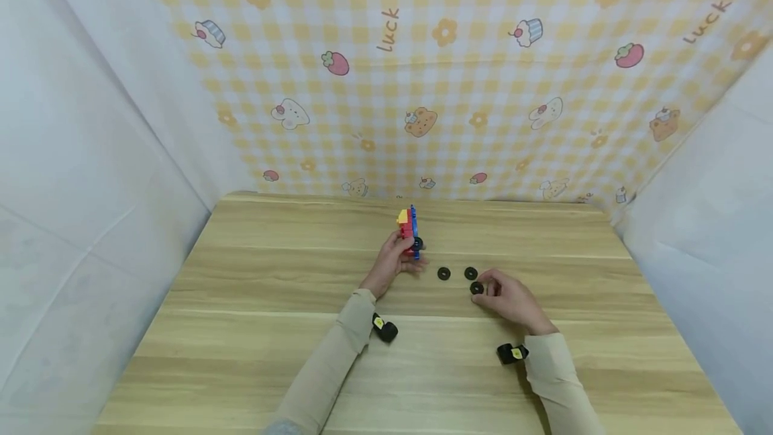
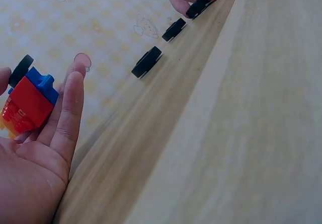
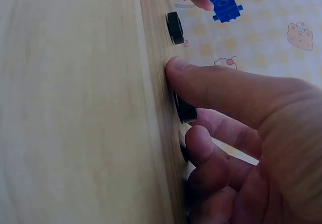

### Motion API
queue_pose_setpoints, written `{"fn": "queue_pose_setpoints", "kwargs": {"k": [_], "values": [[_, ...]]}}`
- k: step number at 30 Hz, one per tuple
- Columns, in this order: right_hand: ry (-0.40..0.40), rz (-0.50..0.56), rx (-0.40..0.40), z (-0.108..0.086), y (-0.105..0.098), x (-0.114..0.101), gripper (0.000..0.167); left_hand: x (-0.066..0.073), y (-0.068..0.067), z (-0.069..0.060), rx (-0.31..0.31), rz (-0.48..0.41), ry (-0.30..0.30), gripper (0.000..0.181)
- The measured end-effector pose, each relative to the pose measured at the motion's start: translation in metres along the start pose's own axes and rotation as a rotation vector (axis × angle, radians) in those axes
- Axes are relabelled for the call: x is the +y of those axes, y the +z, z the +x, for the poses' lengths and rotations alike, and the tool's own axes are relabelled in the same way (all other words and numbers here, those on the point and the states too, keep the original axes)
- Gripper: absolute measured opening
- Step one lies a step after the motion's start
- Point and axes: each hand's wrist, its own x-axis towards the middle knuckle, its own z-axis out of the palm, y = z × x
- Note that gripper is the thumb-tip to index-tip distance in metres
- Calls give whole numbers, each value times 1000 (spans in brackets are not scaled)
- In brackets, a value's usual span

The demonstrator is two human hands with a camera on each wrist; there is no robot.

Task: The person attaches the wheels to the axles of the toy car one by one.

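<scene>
My left hand (image 1: 389, 266) holds a red, blue and yellow toy vehicle (image 1: 407, 223) off the table, its thumb by a black wheel on the blue base. In the left wrist view the other fingers of the left hand (image 2: 45, 158) extend beside the toy's red body (image 2: 31, 105). My right hand (image 1: 510, 297) has its thumb and index finger around a loose black wheel (image 1: 476, 288) at the table surface. Two more loose wheels lie near it, one close by (image 1: 471, 273) and one farther left (image 1: 443, 274). The right hand's fingertips partly hide wheels in the right wrist view.
The wooden table (image 1: 272, 240) ends at a yellow checked cloth (image 1: 386, 86) behind. White cloth hangs at both sides. A black device with a yellow mark sits by each wrist, at the left (image 1: 385, 329) and the right (image 1: 512, 354).
</scene>
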Motion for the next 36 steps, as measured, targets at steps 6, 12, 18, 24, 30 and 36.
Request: {"fn": "queue_pose_setpoints", "kwargs": {"k": [6,12,18,24,30,36], "values": [[13,-20,14,2,0,-3,36,0,0,1,13,-31,15,45],[55,227,-48,7,1,-1,41,-4,4,5,72,-66,6,42],[53,502,-80,20,6,-12,47,-4,5,4,114,-13,15,35],[124,697,14,40,15,-33,43,-2,3,4,110,-5,35,33],[136,787,39,64,30,-54,42,-6,4,4,109,-26,49,33],[120,812,70,84,41,-72,38,-4,10,10,131,-87,58,28]]}}
